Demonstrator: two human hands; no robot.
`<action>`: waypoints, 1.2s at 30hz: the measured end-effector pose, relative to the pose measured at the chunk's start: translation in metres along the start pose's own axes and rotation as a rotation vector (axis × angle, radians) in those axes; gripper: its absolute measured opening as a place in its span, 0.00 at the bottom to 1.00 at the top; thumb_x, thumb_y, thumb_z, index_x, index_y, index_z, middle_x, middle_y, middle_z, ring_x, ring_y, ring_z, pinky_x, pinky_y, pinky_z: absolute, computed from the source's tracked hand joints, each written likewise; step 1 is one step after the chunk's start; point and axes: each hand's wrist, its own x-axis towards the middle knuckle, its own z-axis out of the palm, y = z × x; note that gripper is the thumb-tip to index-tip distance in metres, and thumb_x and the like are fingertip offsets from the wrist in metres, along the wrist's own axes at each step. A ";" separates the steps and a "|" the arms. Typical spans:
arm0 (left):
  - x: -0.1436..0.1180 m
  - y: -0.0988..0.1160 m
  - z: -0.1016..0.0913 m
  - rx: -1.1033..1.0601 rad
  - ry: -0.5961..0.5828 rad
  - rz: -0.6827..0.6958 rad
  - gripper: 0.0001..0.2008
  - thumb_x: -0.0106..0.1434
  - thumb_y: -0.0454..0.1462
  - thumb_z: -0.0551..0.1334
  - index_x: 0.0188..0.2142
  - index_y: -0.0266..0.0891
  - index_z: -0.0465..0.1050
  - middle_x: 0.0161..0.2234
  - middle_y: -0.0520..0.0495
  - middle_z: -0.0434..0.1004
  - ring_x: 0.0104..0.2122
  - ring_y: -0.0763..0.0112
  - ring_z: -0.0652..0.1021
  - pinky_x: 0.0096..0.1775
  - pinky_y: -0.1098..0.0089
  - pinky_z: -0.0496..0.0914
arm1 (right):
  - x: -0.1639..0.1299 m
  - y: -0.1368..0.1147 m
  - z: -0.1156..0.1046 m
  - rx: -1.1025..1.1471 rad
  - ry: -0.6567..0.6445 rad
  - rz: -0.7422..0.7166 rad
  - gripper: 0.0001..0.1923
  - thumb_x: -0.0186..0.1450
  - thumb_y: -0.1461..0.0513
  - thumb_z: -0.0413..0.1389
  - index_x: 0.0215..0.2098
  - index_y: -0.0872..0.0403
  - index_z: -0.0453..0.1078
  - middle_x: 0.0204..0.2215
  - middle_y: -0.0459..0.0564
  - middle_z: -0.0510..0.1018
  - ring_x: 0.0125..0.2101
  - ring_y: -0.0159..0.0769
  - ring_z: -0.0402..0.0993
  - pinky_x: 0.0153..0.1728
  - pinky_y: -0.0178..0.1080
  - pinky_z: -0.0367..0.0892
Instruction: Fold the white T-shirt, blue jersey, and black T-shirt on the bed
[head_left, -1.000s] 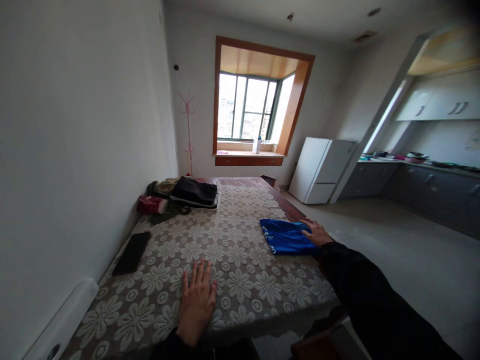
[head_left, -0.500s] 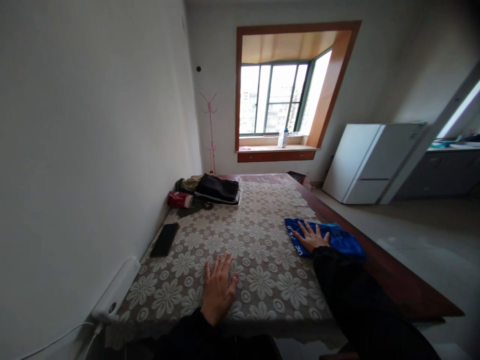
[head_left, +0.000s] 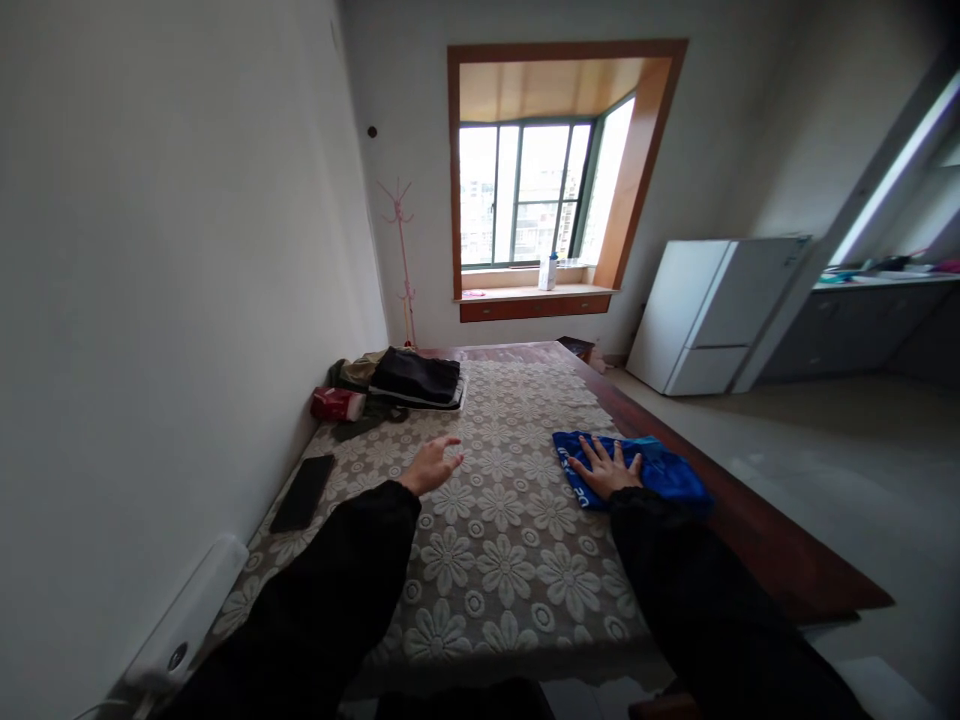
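Observation:
A blue folded garment with white lettering point(head_left: 671, 472) lies at the right side of the table. My right hand point(head_left: 606, 470) rests flat on its left part, fingers spread. Over the middle of the flowered tablecloth point(head_left: 506, 565) my left hand point(head_left: 432, 466) reaches forward with thumb and fingers apart and nothing between them. Whether it touches the cloth I cannot tell. Ahead and to its left sits a stack of folded dark clothes point(head_left: 416, 377).
A red packet point(head_left: 337, 404) and a black phone-like slab point(head_left: 303, 493) lie along the wall side. A white box-shaped device point(head_left: 187, 610) stands at the near left. The table's bare reddish edge point(head_left: 787, 555) runs along the right. Beyond are a fridge point(head_left: 697, 310) and a pink coat stand point(head_left: 403, 265).
My left hand has moved forward from the near part of the tablecloth and turned sideways. My right hand stays on the blue garment. The view has shifted slightly to the right.

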 end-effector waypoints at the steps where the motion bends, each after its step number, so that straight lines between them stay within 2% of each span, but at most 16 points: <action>1: 0.022 -0.008 -0.002 0.015 0.021 -0.004 0.21 0.69 0.42 0.55 0.58 0.38 0.70 0.57 0.42 0.77 0.57 0.62 0.75 0.60 0.67 0.66 | 0.000 0.000 0.001 -0.004 0.022 -0.008 0.40 0.70 0.38 0.35 0.75 0.42 0.39 0.74 0.44 0.42 0.71 0.62 0.27 0.63 0.73 0.25; 3: 0.060 -0.024 -0.005 0.055 0.067 -0.015 0.21 0.68 0.39 0.56 0.58 0.36 0.71 0.58 0.40 0.76 0.60 0.60 0.72 0.62 0.64 0.63 | 0.000 0.002 0.004 -0.007 0.085 -0.036 0.40 0.70 0.39 0.36 0.75 0.42 0.37 0.74 0.44 0.42 0.71 0.60 0.26 0.63 0.72 0.20; 6: 0.104 -0.048 -0.010 0.122 0.144 -0.042 0.22 0.66 0.33 0.56 0.59 0.34 0.68 0.63 0.38 0.69 0.66 0.54 0.62 0.67 0.53 0.52 | 0.001 0.006 0.008 -0.008 0.191 -0.080 0.41 0.69 0.39 0.38 0.75 0.43 0.36 0.74 0.44 0.42 0.72 0.56 0.25 0.63 0.70 0.17; 8: 0.125 -0.062 -0.012 0.161 0.178 -0.041 0.25 0.64 0.31 0.56 0.61 0.34 0.66 0.66 0.38 0.65 0.69 0.53 0.55 0.68 0.50 0.46 | 0.003 0.009 0.009 -0.021 0.238 -0.090 0.41 0.69 0.39 0.40 0.75 0.43 0.40 0.73 0.45 0.46 0.72 0.54 0.26 0.64 0.69 0.17; 11: 0.148 -0.076 -0.010 0.200 0.192 0.001 0.27 0.64 0.33 0.58 0.63 0.37 0.64 0.67 0.40 0.63 0.70 0.53 0.52 0.69 0.50 0.41 | 0.005 0.012 0.009 -0.043 0.281 -0.089 0.40 0.69 0.39 0.42 0.74 0.43 0.45 0.72 0.46 0.51 0.72 0.52 0.29 0.65 0.68 0.18; 14: 0.167 -0.086 -0.004 0.220 0.194 0.027 0.24 0.63 0.37 0.60 0.60 0.42 0.68 0.64 0.42 0.69 0.69 0.53 0.56 0.68 0.48 0.38 | 0.006 0.012 0.010 -0.038 0.326 -0.092 0.39 0.70 0.41 0.40 0.74 0.47 0.46 0.71 0.49 0.53 0.72 0.52 0.34 0.66 0.68 0.20; 19: 0.191 -0.096 0.003 0.192 0.224 -0.028 0.14 0.60 0.38 0.65 0.46 0.43 0.78 0.51 0.42 0.79 0.58 0.53 0.71 0.68 0.49 0.37 | 0.005 0.011 0.011 0.000 0.396 -0.089 0.38 0.71 0.41 0.34 0.72 0.49 0.50 0.70 0.50 0.57 0.71 0.52 0.41 0.66 0.68 0.24; 23: 0.200 -0.099 -0.003 0.079 0.263 -0.083 0.06 0.58 0.42 0.67 0.34 0.45 0.81 0.44 0.44 0.82 0.54 0.53 0.75 0.67 0.51 0.43 | 0.005 0.013 0.010 0.050 0.418 -0.088 0.39 0.71 0.40 0.33 0.72 0.49 0.51 0.70 0.52 0.57 0.70 0.53 0.43 0.67 0.67 0.26; 26: 0.199 -0.092 -0.013 -0.079 0.341 -0.133 0.08 0.58 0.44 0.67 0.28 0.44 0.79 0.37 0.44 0.83 0.48 0.53 0.78 0.65 0.52 0.51 | 0.006 0.014 0.009 0.099 0.435 -0.093 0.40 0.70 0.39 0.35 0.73 0.50 0.49 0.70 0.54 0.57 0.70 0.54 0.45 0.66 0.68 0.28; 28: 0.196 -0.082 -0.023 -0.213 0.445 -0.176 0.08 0.60 0.44 0.65 0.30 0.43 0.78 0.35 0.42 0.83 0.46 0.53 0.79 0.61 0.53 0.58 | 0.005 0.014 0.009 0.130 0.465 -0.078 0.41 0.70 0.39 0.35 0.73 0.50 0.46 0.70 0.55 0.58 0.69 0.53 0.46 0.66 0.68 0.30; 31: 0.186 -0.062 -0.047 -0.434 0.663 -0.239 0.10 0.65 0.43 0.59 0.37 0.41 0.75 0.39 0.40 0.81 0.47 0.53 0.78 0.55 0.55 0.65 | 0.002 0.012 0.008 0.159 0.512 -0.065 0.39 0.71 0.41 0.35 0.73 0.52 0.46 0.68 0.57 0.60 0.69 0.54 0.49 0.66 0.67 0.33; 34: 0.167 -0.038 -0.080 -0.667 0.852 -0.254 0.12 0.67 0.45 0.57 0.41 0.40 0.73 0.42 0.42 0.79 0.47 0.58 0.77 0.52 0.59 0.68 | -0.002 0.008 -0.004 0.182 0.558 -0.096 0.36 0.72 0.43 0.38 0.72 0.51 0.51 0.67 0.58 0.63 0.68 0.55 0.52 0.67 0.65 0.32; 36: 0.146 -0.022 -0.099 -0.841 0.920 -0.240 0.14 0.68 0.48 0.57 0.41 0.41 0.72 0.42 0.44 0.79 0.45 0.62 0.77 0.50 0.62 0.70 | -0.007 0.000 -0.021 0.222 0.577 -0.144 0.35 0.71 0.44 0.41 0.69 0.51 0.57 0.65 0.58 0.66 0.67 0.55 0.52 0.67 0.65 0.32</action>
